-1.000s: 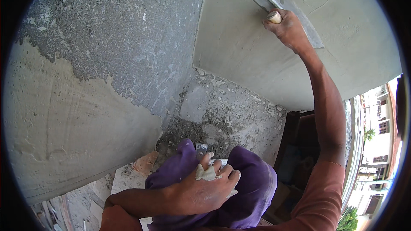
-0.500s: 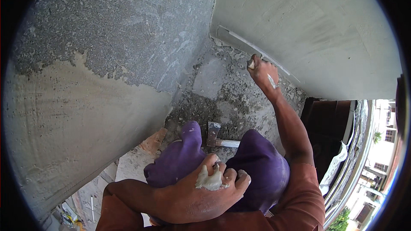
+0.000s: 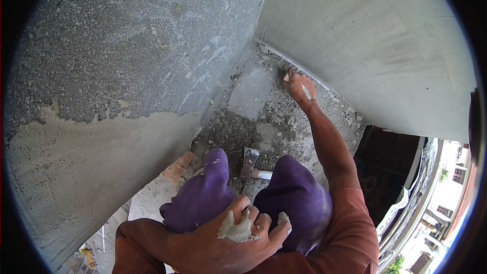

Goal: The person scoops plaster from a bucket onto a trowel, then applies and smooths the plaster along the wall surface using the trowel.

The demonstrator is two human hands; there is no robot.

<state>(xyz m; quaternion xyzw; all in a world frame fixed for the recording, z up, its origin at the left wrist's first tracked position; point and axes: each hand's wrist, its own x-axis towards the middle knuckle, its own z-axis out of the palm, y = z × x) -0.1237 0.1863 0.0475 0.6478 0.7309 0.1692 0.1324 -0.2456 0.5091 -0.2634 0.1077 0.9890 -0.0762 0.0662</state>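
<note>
My right hand reaches out to the foot of the smooth plastered wall on the right. It grips the handle of a long grey plastering float, whose edge lies along the wall's base. My left hand rests low in the view on my knees in purple trousers. Its fingers curl around a lump of wet grey mortar.
On the left stands a rough grey wall with a smoother plaster band lower down. Rubble covers the floor, where a hammer lies between my knees. A dark opening and a railing are at right.
My right hand has dragged the float down the right wall, from high up to its base. The view has tilted downward. My left hand stays on my knees with the mortar.
</note>
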